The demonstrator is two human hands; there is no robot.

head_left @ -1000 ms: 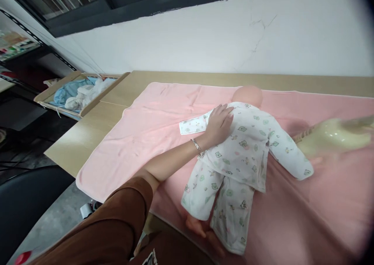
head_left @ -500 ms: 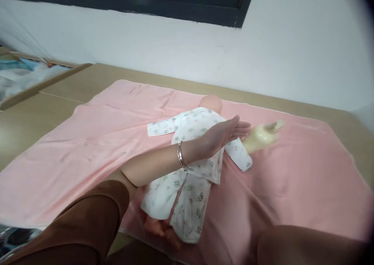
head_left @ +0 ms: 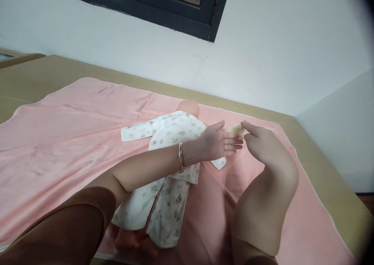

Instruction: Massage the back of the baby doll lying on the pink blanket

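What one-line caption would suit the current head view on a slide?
Left hand open, right hand by a pale yellow object, above a pink blanket where a clothed doll lies.

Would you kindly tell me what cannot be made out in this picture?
Head view:
Pale yellow object, full shape: hidden by left hand and right hand; right grip unclear.
White printed cloth sleeve, middle: behind left hand.
Wooden-rimmed tray, contents: cut off by left edge.

White wall [head_left: 251,58], faintly cracked; dark-framed window [head_left: 163,8] above; wood-toned table [head_left: 32,78] against wall.
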